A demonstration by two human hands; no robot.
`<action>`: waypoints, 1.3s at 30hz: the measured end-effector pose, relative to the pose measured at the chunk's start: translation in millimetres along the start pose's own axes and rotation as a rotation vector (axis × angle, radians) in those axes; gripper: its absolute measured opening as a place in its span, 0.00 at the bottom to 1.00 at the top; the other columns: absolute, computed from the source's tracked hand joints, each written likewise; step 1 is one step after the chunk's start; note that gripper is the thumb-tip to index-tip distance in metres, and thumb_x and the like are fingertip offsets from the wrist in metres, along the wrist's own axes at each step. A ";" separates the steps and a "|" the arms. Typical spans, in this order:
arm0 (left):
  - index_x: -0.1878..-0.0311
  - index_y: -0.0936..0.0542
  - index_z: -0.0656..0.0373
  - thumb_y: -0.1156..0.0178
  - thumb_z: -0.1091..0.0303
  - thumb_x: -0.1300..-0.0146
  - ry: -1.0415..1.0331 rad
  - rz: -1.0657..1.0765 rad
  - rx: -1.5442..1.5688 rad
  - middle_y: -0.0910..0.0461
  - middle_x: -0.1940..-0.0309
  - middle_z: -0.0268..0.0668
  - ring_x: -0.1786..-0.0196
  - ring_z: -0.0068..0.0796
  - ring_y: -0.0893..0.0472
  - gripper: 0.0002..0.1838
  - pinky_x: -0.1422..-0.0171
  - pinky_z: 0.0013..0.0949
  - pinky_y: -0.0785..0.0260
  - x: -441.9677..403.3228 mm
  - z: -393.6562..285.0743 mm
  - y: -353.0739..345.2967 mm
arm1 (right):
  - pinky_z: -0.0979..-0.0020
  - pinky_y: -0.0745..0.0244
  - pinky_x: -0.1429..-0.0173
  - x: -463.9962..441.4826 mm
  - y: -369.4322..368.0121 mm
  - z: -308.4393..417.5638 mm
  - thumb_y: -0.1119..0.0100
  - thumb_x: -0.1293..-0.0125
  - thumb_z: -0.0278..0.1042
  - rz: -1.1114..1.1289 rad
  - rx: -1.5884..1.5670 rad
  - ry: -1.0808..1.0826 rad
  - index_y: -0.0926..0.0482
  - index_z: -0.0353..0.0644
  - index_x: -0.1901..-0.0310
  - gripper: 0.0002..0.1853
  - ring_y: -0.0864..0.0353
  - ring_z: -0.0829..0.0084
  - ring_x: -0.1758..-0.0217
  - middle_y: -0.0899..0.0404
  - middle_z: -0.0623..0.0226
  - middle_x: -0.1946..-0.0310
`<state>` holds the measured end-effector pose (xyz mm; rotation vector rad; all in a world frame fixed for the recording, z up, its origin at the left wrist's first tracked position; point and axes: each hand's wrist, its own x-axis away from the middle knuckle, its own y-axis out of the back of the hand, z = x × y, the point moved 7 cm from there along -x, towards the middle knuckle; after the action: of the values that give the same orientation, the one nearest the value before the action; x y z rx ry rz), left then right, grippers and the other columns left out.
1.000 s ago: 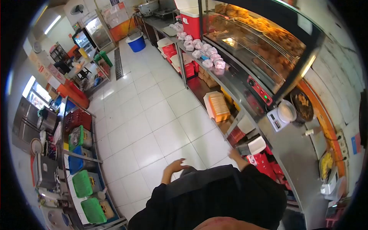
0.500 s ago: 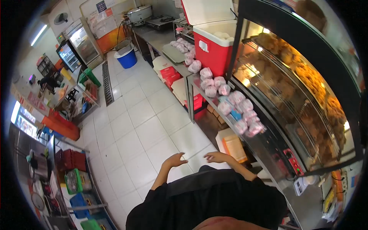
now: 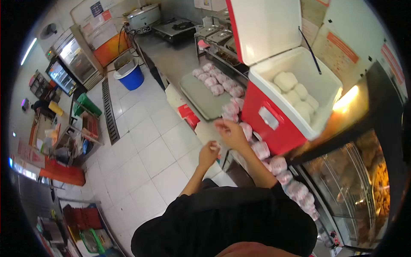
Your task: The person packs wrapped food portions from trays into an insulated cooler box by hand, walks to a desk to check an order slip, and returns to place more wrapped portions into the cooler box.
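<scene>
My left hand [image 3: 209,154] is over the counter's front edge, its fingers loosely bent with nothing visible in them. Just above and to its right is my right hand [image 3: 231,133], somewhat blurred, fingers stretched out and apart, beside a row of pink-and-white paper-wrapped round items [image 3: 260,150]. A grey-green tray [image 3: 199,100] lies on the counter beyond the hands, with several wrapped items [image 3: 217,89] at its right side. To the right stands a red cool box [image 3: 265,122], lid raised, holding several white round bundles [image 3: 295,92].
At the right is a lit glass display cabinet [image 3: 342,184] with fried food. Red-and-white cartons [image 3: 186,112] sit below the counter edge. A blue bucket [image 3: 130,79] stands on the tiled floor [image 3: 141,141]. Shelving with crates [image 3: 81,216] is at the lower left.
The view has shifted toward the cool box and tray, so the inside of the box now shows. Both hands have risen from above the floor to the counter's edge, close together.
</scene>
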<state>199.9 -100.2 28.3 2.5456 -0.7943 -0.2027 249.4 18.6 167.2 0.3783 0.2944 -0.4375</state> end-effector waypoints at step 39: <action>0.38 0.41 0.61 0.36 0.57 0.45 -1.043 0.262 0.667 0.35 0.50 0.44 0.47 0.38 0.30 0.36 0.41 0.39 0.37 -250.3 -251.8 94.9 | 0.58 0.39 0.39 -159.0 65.5 121.7 0.32 0.50 0.45 -0.482 0.520 0.126 0.27 0.43 0.46 0.30 0.38 0.53 0.40 0.30 0.54 0.50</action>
<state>14.6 70.6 295.7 2.7789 -1.7919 -1.4580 165.6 79.3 350.7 0.8516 0.3959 -0.9727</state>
